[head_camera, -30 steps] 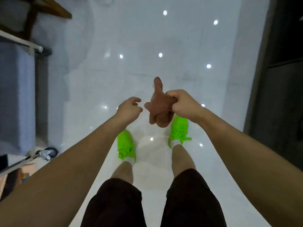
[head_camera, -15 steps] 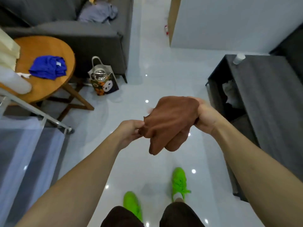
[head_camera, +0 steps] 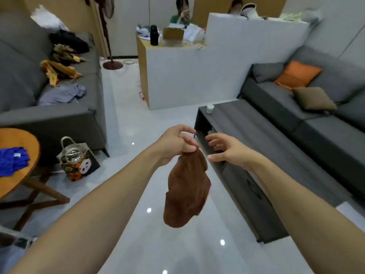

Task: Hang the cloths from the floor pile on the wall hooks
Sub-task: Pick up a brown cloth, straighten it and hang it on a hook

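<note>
Brown and softly ribbed, the cloth [head_camera: 186, 191] hangs in a bunched, drooping fold above the glossy white floor [head_camera: 126, 123], held up in the air between the two outstretched forearms. The left hand [head_camera: 177, 142] has its grip closed on the cloth's top edge, pinching it between thumb and curled fingers, with the index finger lifted and bent above the pinch; the wrist is raised and the bare arm runs up from the lower left. The right hand [head_camera: 227, 148] sits just beside the cloth's top without touching it, its grip wide, fingers spread and loosely extended towards the left hand, thumb pointing at the cloth. Behind the hands stands a low dark wood-grained bench [head_camera: 276, 135] with a small white jar [head_camera: 210, 108] on its far corner. A grey upholstered sofa [head_camera: 316, 119] with an orange cushion [head_camera: 297, 75] lies to the right. At the left, a round wooden table [head_camera: 21, 155] carries a crumpled blue cloth [head_camera: 11, 161], and a patterned tote bag [head_camera: 78, 161] stands on the floor beside it.
</note>
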`<state>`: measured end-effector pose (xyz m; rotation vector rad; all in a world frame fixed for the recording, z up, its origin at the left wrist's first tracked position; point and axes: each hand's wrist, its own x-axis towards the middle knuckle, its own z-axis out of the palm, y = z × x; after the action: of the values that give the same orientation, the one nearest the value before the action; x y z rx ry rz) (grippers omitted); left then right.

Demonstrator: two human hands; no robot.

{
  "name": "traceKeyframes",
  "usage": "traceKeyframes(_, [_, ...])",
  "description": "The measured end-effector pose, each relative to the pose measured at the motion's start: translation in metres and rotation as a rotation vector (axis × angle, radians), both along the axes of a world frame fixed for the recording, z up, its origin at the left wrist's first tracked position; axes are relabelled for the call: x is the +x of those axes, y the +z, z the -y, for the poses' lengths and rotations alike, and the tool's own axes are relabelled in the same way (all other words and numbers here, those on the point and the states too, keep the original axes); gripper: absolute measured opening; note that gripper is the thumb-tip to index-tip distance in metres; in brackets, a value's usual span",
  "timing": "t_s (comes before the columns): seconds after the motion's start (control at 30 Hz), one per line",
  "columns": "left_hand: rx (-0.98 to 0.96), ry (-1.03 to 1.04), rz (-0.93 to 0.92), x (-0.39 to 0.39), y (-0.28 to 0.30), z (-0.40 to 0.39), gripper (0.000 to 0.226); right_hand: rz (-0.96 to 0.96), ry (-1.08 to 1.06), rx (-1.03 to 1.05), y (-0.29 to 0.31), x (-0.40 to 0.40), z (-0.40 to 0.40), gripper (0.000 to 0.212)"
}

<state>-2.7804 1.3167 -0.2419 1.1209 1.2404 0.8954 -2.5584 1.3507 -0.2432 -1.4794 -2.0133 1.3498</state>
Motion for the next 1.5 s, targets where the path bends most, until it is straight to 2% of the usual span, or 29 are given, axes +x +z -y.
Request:
traceKeyframes(0.13, [0.111,-0.230,-0.075,0.079,0.045,-0.004,0.049,-0.119,0.095,0.066,0.031,0.045,0.015,0.061])
traceKeyframes(0.3, [0.168,-0.306,-0.024,0.171,0.076,-0.002,0.041,-0.078,0.024,0.120,0.048,0.146,0.036,0.017])
traceKeyframes(0.37, [0.192,-0.347,-0.070,0.210,0.084,-0.001,0.039,-0.125,-0.081,0.154,0.050,0.194,0.042,0.028])
traceKeyframes(0.47, [0.194,-0.478,-0.163,0.273,0.087,0.002,0.031,-0.268,-0.237,0.168,0.060,0.267,0.061,0.014])
traceKeyframes(0.63, [0.182,-0.783,-0.331,0.390,0.076,0.021,0.045,-0.479,-0.551,0.192,0.076,0.375,0.104,0.009])
traceKeyframes(0.8, [0.205,-0.964,-0.458,0.481,0.059,0.031,0.025,-0.824,-0.890,0.200,0.080,0.475,0.148,0.009])
traceKeyframes(0.93, [0.260,-1.025,-0.598,0.527,0.053,0.022,0.021,-0.887,-1.058,0.236,0.077,0.537,0.177,0.015])
traceKeyframes(1.0, [0.315,-1.044,-0.698,0.543,0.051,0.010,0.008,-0.872,-1.105,0.252,0.073,0.561,0.185,0.019])
traceKeyframes(1.07, [0.370,-1.028,-0.749,0.557,0.050,-0.006,0.022,-0.858,-1.136,0.271,0.071,0.581,0.186,0.018])
traceKeyframes(1.1, [0.391,-1.019,-0.757,0.563,0.050,-0.015,0.025,-0.850,-1.148,0.285,0.070,0.590,0.184,0.018])
traceKeyframes(1.2, [0.407,-0.991,-0.719,0.579,0.051,-0.046,0.015,-0.848,-1.171,0.298,0.072,0.613,0.169,0.018])
traceKeyframes(1.33, [0.422,-0.948,-0.765,0.596,0.050,-0.097,0.012,-0.866,-1.176,0.264,0.077,0.634,0.129,0.023])
traceKeyframes(1.4, [0.352,-0.867,-0.660,0.601,0.045,-0.129,0.013,-0.900,-1.194,0.235,0.080,0.644,0.102,0.023])
traceKeyframes(1.5, [0.186,-0.671,-0.306,0.605,0.038,-0.178,0.017,-0.894,-1.222,0.171,0.085,0.659,0.052,0.024])
